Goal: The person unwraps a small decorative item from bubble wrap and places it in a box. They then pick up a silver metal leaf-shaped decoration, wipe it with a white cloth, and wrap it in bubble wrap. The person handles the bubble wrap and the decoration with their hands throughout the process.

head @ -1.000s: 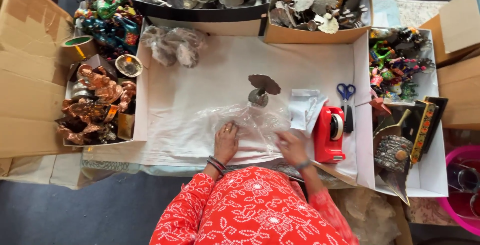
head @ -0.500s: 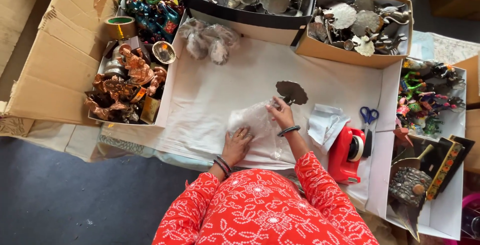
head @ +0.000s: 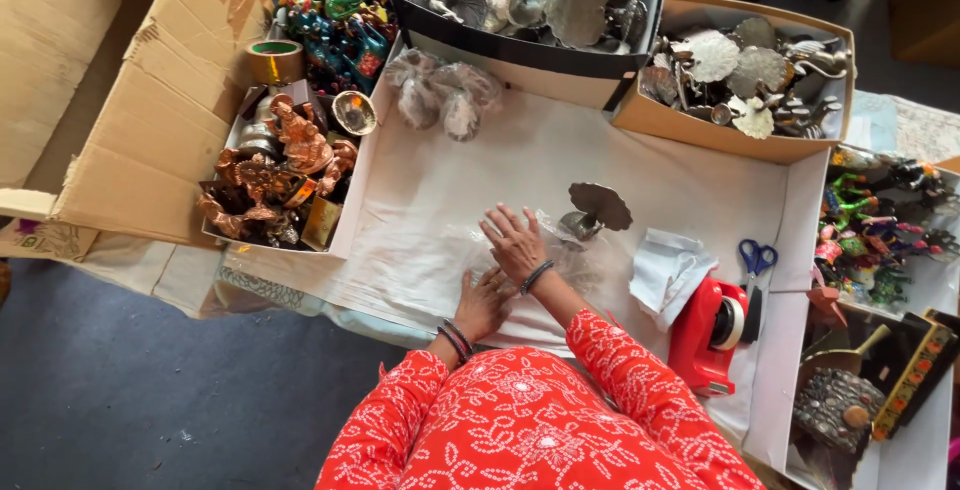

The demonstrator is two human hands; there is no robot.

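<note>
left hand: my left hand (head: pixel 483 302) is flat on the clear plastic bag (head: pixel 520 250), palm down, fingers loose and spread, no grip on anything

right hand: my right hand (head: pixel 512 240) is just above it on the same bag, fingers fanned wide and pressing, not closed round anything

bag: lies flat on the white sheet (head: pixel 440 190) over the counter, right next to the metal leaf stand (head: pixel 592 210); can't really tell its long axis, the plastic is too see-through

leaf stand: touching or almost touching the bag's right edge, sits on its small base with the leaf plate tipped up and away from me

tape dispenser: the red tape dispenser (head: pixel 708 335) is right of the stand and nearer me, folded white cloths (head: pixel 665 272) between them

scissors: blue-handled scissors (head: pixel 755 260) well right of the stand, blades pointing toward me

figurines: box of copper figurines (head: pixel 275 175) far left of the stand
</note>
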